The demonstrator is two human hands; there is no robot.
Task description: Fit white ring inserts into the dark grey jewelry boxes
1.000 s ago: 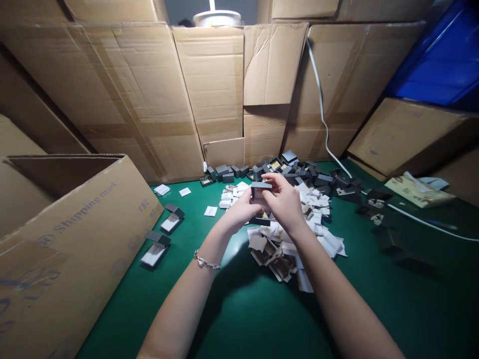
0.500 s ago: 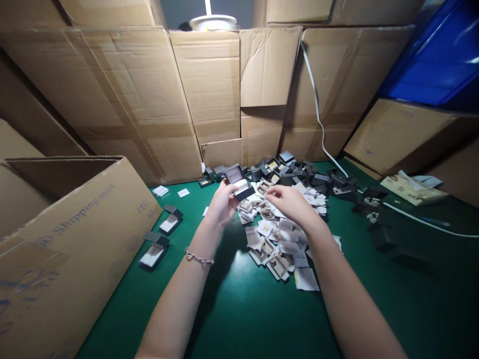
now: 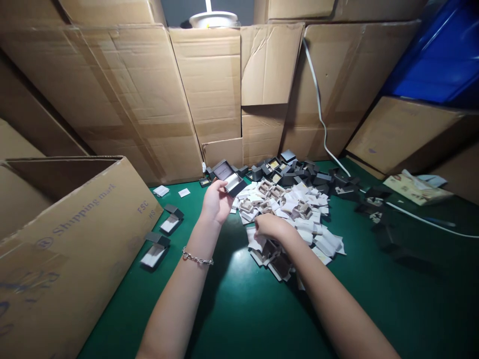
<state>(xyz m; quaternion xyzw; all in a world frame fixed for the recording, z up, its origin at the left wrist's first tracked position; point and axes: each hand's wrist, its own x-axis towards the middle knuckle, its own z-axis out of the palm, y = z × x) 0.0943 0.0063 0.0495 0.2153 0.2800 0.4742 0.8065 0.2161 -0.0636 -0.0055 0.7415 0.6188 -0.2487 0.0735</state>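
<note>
My left hand (image 3: 217, 203) grips a small black jewellery box (image 3: 235, 185), its lid raised and tilted back. White padding fills the base, and the lid has a pale lining with small print. My right hand (image 3: 270, 228) is low over a heap of white paper pieces and inserts (image 3: 297, 207). Its fingers are curled together beside a white piece (image 3: 256, 240) at the heap's near left; whether they pinch anything is hidden. Two more black boxes with white padding, a nearer one (image 3: 154, 252) and a farther one (image 3: 172, 219), stand with raised lids to my left.
Many black boxes (image 3: 288, 177) are piled behind the white heap, spreading right. A large carton (image 3: 93, 234) borders the left side of the green table (image 3: 232, 319). Stacked cartons (image 3: 130, 99) form a back wall. A white cable (image 3: 318, 99) runs down to the table at right.
My right hand has come down and toward me, from beside the box to the near left of the white heap. The left hand with the box has shifted slightly left.
</note>
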